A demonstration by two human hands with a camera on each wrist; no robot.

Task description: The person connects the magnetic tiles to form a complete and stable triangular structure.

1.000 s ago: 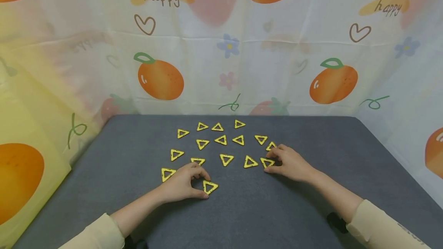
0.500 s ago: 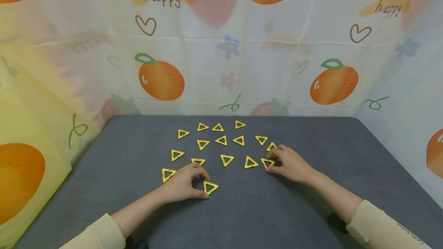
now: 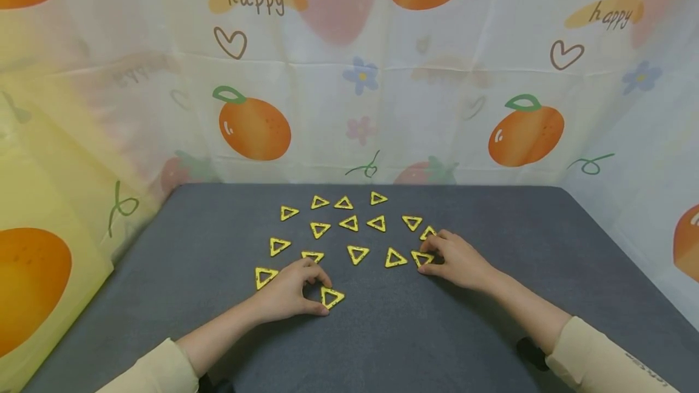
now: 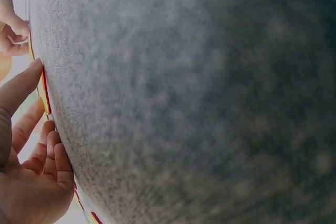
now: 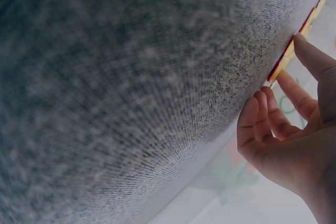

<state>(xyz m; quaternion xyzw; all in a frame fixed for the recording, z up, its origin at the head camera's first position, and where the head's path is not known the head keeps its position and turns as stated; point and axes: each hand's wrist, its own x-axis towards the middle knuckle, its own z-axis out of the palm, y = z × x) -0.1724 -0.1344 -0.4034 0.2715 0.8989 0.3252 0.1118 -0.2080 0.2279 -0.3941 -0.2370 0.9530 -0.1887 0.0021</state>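
My left hand (image 3: 292,292) lies low over the table at centre-left. Its thumb and index finger pinch the left side of a yellow hollow triangle piece (image 3: 337,302), which lies flat. In the left wrist view, this triangle (image 4: 45,93) shows edge-on with a red side, between thumb and finger. Further right, my right hand (image 3: 457,261) holds another yellow triangle (image 3: 421,261) by thumb and index finger, partly covering it. The right wrist view shows that piece (image 5: 284,59) edge-on against the table. Behind the right fingertips, one more triangle (image 3: 428,232) is partly hidden.
Several similar yellow triangles lie scattered flat beyond the hands, among them one at centre (image 3: 357,261) and one beside the right-hand piece (image 3: 394,265). Another triangle (image 3: 259,278) is partly behind the left hand. A fruit-printed curtain (image 3: 409,132) borders the dark grey table (image 3: 382,344).
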